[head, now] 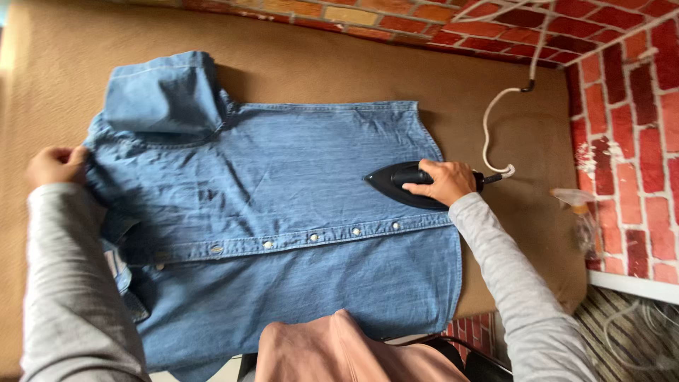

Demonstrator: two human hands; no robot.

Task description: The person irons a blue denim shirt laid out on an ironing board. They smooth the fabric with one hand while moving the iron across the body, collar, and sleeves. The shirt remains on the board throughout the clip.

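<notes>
- The denim shirt point(283, 212) lies spread flat on the brown-covered bench point(339, 67), and everything here is placed against that shirt.
- Its long axis runs side to side across the view: collar end at the left, hem at the right.
- The snap-button placket point(311, 237) runs along that same axis, a little below the shirt's middle.
- One sleeve point(166, 92) is folded back on itself at the shirt's upper left corner.
- The black iron point(403, 185) sits on the shirt near the hem end, just above the placket.
- The iron's tip points left, toward the collar, so its long axis lines up with the shirt's.
- The right hand point(445, 182) is clenched around the iron's handle; that grip is full, fingers wrapped over the top.
- The left hand point(58, 165) is at the collar end, its grip closed on the shirt's edge, pinching the cloth there.
- Both arms wear grey sleeves.
- A white cord point(491, 127) trails from the iron's heel, looping over bare bench just beyond the hem.
- Open room: a wide band of bare cover lies above the shirt, and more past the hem on the right.
- The shirt's lower edge reaches the near edge of the bench, where a pink cloth point(339, 354) overlaps it.
- A clear spray bottle point(578, 212) lies well past the hem, against the brick-patterned wall point(636, 127).
</notes>
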